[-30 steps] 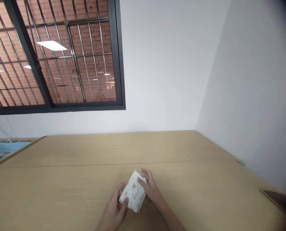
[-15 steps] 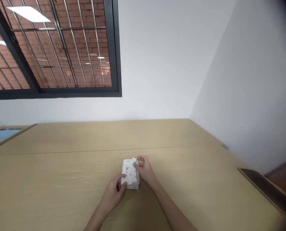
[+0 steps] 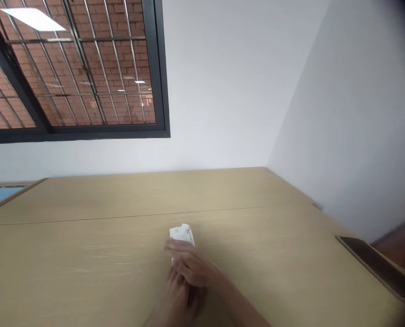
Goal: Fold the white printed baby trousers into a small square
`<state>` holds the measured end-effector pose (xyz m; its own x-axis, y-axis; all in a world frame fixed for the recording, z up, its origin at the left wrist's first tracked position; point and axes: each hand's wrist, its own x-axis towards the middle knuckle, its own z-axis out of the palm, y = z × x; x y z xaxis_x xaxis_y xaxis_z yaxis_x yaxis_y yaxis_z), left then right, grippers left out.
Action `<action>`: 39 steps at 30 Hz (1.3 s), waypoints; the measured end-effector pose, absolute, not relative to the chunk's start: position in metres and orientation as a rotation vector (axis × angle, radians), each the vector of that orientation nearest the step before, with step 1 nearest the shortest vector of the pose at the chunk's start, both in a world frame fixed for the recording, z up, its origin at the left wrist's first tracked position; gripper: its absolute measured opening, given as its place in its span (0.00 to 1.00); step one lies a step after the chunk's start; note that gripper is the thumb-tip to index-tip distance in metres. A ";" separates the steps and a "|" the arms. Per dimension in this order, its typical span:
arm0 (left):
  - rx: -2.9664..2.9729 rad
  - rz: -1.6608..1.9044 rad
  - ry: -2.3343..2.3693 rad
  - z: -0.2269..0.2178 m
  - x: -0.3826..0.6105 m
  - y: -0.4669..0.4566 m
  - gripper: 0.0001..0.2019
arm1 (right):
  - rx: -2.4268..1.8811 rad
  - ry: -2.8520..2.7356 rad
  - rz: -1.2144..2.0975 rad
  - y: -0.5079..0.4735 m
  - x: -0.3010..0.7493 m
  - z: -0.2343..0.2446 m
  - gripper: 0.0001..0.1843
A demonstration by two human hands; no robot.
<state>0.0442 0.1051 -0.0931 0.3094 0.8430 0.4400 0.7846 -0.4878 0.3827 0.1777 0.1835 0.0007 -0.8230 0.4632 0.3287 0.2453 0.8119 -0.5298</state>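
A white folded stack (image 3: 182, 233) with small printed figures lies on the wooden table in front of me; its exact kind cannot be made out. My right hand (image 3: 193, 265) crosses over its lower part, palm down, fingers pointing left and blurred by motion. Just below, nearer to me, is my left hand (image 3: 178, 290), partly covered by the right one. Whether either hand grips the stack is hidden by the overlap and the blur. Only the stack's far end shows clearly.
The pale wooden table (image 3: 96, 254) has a seam running across it. A dark recessed slot (image 3: 369, 259) lies near its right edge. White walls (image 3: 223, 91) rise behind and to the right, with a dark-framed barred window (image 3: 163, 91) at upper left.
My right hand has swept left and toward me from the stack's upper right corner to across its lower part. My left hand has dropped lower, off the left edge. The view has shifted slightly.
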 end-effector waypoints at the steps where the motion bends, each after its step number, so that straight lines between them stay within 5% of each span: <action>1: 2.472 0.880 1.510 -0.095 0.047 0.104 0.25 | -0.499 -2.577 0.692 0.179 0.176 0.004 0.24; 4: 2.467 0.794 1.461 -0.092 0.049 0.103 0.22 | -0.531 -2.610 0.667 0.179 0.175 0.000 0.22; 11: 2.520 0.777 1.546 -0.088 0.043 0.102 0.38 | -0.781 -2.587 0.444 0.220 0.188 -0.036 0.26; 16: 2.545 0.780 1.544 -0.093 0.043 0.103 0.40 | -0.855 -2.553 0.423 0.231 0.189 -0.048 0.28; 26: 2.107 1.068 1.721 -0.069 0.019 0.113 0.20 | -1.044 -1.952 0.902 0.244 0.198 -0.065 0.32; 39: 1.790 0.967 2.116 -0.061 0.016 0.131 0.17 | -0.970 -2.009 0.653 0.242 0.191 -0.062 0.24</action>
